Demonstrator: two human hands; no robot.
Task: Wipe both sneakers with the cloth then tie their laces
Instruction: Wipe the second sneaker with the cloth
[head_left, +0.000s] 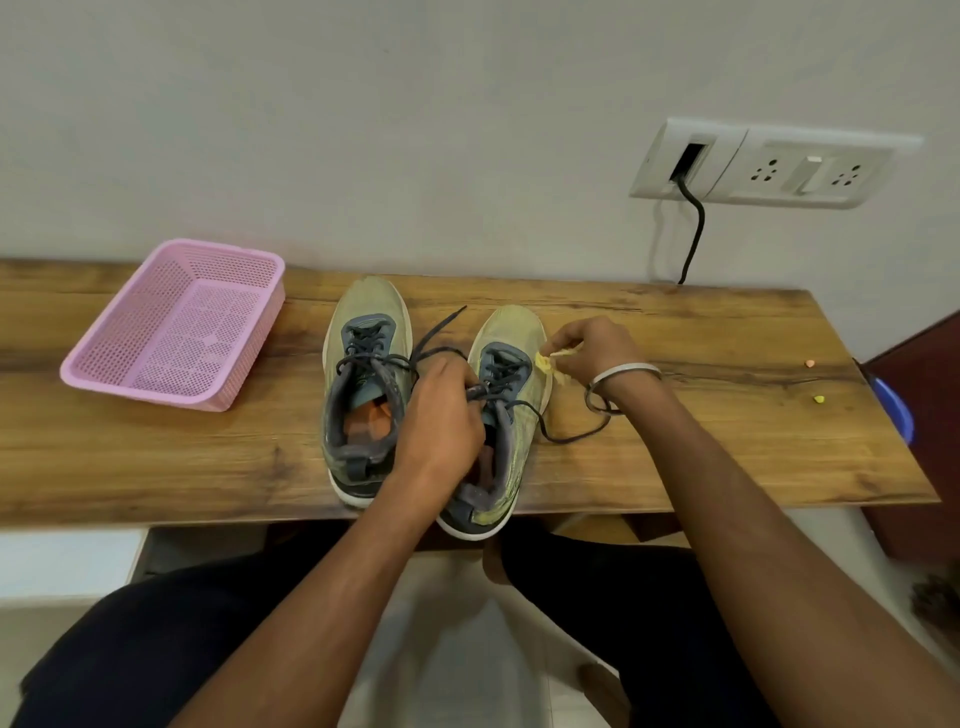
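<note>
Two olive-green sneakers with dark grey laces stand side by side on the wooden table (675, 441), toes toward the wall. The left sneaker (363, 384) has loose, untied laces. My left hand (441, 415) grips the collar and tongue of the right sneaker (511, 364), whose heel overhangs the table's front edge. My right hand (592, 353) holds a small yellow cloth (548, 361) against the right side of that sneaker near the toe. One dark lace (576, 434) trails onto the table under my right wrist.
An empty pink mesh basket (176, 325) sits at the table's left rear. A wall socket panel (769, 166) with a black cable hangs above the right rear. Two small coloured bits (818, 399) lie at the far right, beside a blue object (893, 410) past the edge.
</note>
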